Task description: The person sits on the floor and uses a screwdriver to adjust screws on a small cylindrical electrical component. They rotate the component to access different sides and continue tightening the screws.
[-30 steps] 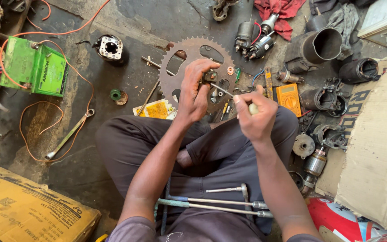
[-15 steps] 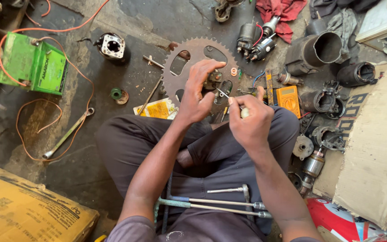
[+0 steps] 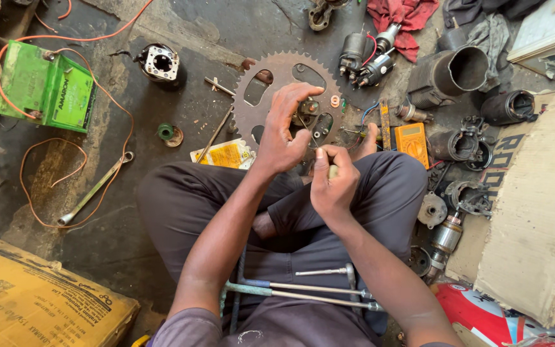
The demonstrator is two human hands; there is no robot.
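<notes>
At frame centre, a small part on the sprocket is steadied by the half-curled left hand while a pale-handled tool, gripped in the closed right hand, should be kept square.

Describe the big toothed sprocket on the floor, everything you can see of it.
The sprocket is a large flat disc, rusty brown metal by its look, ringed with small teeth and pierced by oval cut-outs. It lies flat on the dark floor in front of the crossed legs. The left hand covers its lower part; whether the hand touches it cannot be told.
</notes>
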